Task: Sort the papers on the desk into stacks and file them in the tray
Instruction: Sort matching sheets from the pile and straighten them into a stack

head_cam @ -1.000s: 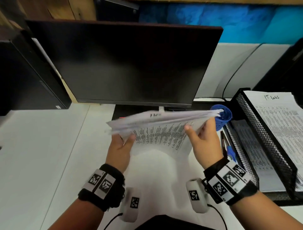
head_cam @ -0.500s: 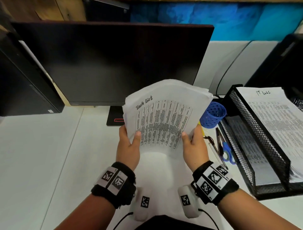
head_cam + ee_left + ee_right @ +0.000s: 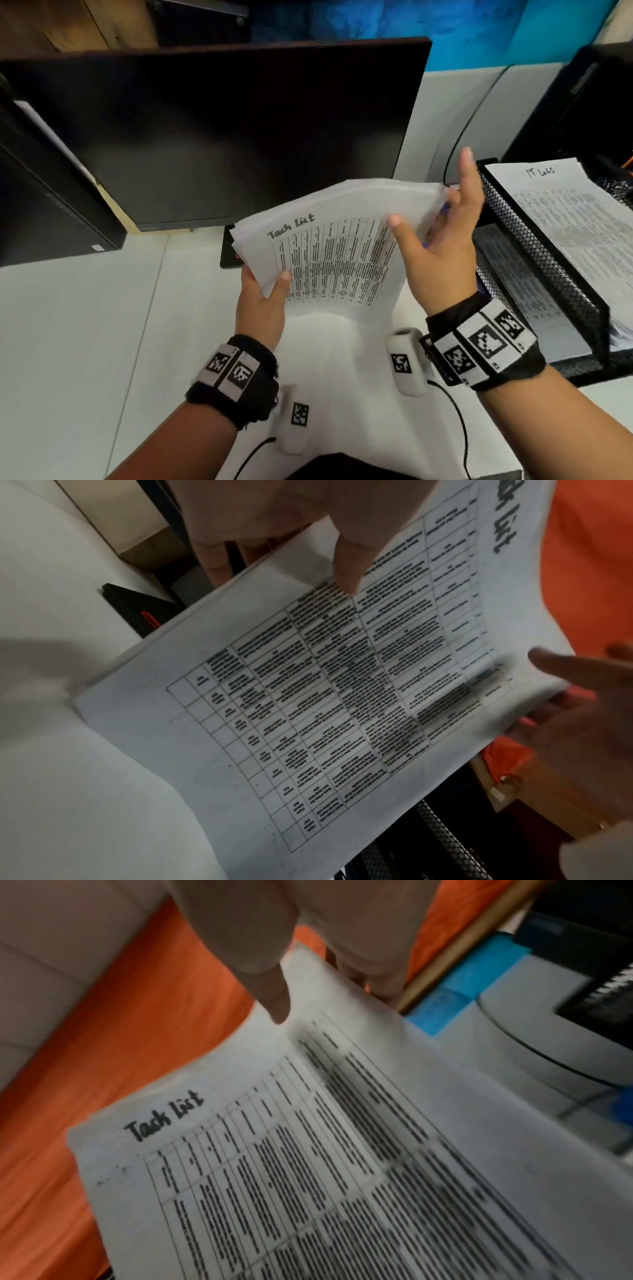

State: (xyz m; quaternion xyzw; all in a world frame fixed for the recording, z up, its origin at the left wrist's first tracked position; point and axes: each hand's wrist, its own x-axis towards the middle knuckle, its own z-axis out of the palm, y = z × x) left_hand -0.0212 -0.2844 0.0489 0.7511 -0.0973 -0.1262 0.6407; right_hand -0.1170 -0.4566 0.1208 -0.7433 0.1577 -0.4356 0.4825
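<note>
A stack of printed papers (image 3: 335,246) headed "Task list" stands upright facing me above the white desk (image 3: 85,325). My left hand (image 3: 270,287) pinches its lower left corner, thumb (image 3: 344,569) on the front sheet and fingers behind. My right hand (image 3: 435,233) holds the right edge, thumb (image 3: 274,999) on the front and fingers behind, with the index finger stretched upward. The black mesh tray (image 3: 548,260) stands just right of that hand. An "IT logs" stack (image 3: 575,222) lies on its upper tier and another printed sheet (image 3: 513,284) on the lower one.
A dark monitor (image 3: 222,130) stands right behind the papers, its base (image 3: 229,250) on the desk. A black computer case (image 3: 44,205) sits at the far left. More white paper (image 3: 342,359) lies on the desk under my wrists.
The stack swung from lying nearly flat to standing upright with the print facing me. My right hand slid from the lower right corner up the right edge.
</note>
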